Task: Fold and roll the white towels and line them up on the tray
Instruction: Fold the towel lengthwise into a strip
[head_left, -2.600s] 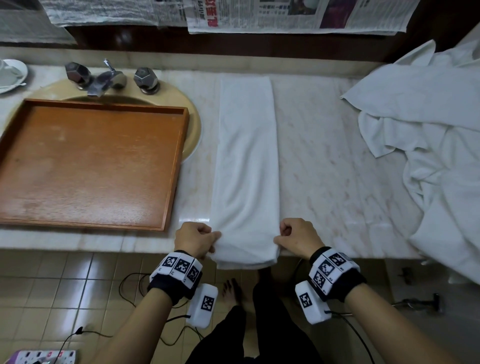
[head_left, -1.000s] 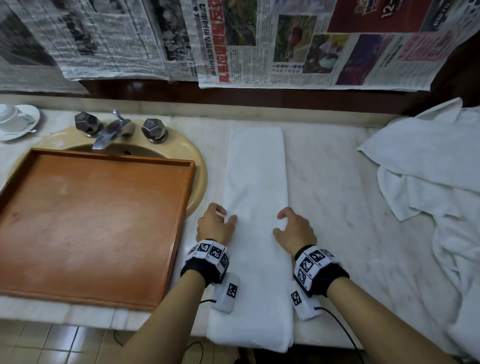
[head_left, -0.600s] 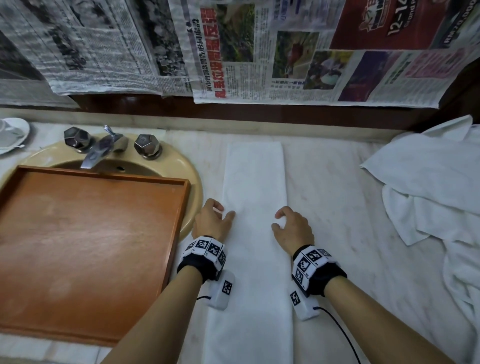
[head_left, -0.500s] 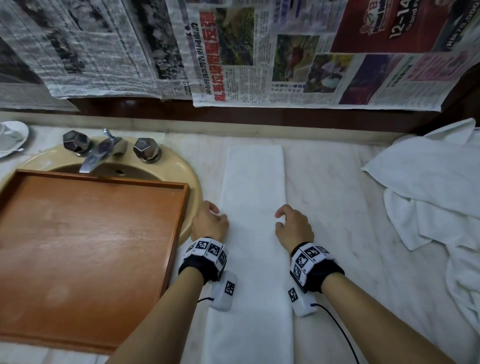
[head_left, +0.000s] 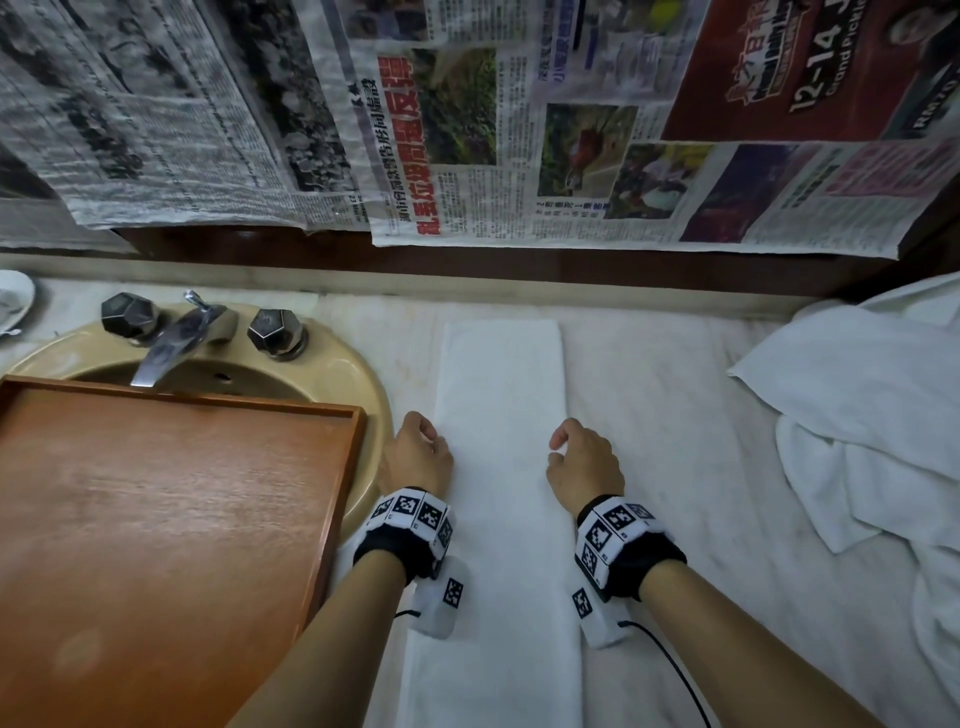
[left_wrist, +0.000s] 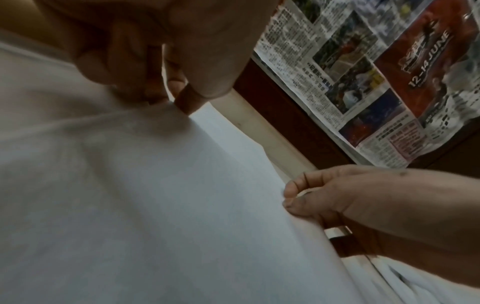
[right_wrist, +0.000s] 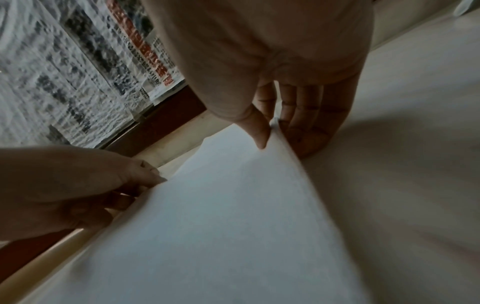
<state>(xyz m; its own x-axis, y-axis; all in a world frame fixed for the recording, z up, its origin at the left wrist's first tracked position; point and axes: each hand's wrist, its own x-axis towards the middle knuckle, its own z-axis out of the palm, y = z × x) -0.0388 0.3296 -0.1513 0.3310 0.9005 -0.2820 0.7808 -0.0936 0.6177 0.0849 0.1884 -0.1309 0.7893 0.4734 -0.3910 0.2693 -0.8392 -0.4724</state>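
A long, narrow folded white towel (head_left: 498, 395) lies lengthwise on the marble counter (head_left: 670, 467), running from the back wall toward me. My left hand (head_left: 434, 442) is at its left long edge, about halfway along. In the left wrist view the left hand (left_wrist: 168, 96) pinches that edge between thumb and fingers. My right hand (head_left: 556, 450) is at the right edge opposite. In the right wrist view the right hand (right_wrist: 272, 131) pinches the towel (right_wrist: 221, 226) and lifts the edge slightly. The brown wooden tray (head_left: 156, 519) lies over the sink on the left with nothing on it.
A beige sink (head_left: 371, 395) with a metal faucet (head_left: 171, 343) sits behind the tray. A loose pile of white towels (head_left: 872, 415) fills the counter's right side. Newspaper sheets (head_left: 519, 130) hang on the back wall. A white saucer (head_left: 10, 304) is at far left.
Both hands left the towel's near end at the counter edge and moved forward to its middle. Their fingers, spread a moment ago, have closed onto the two long edges.
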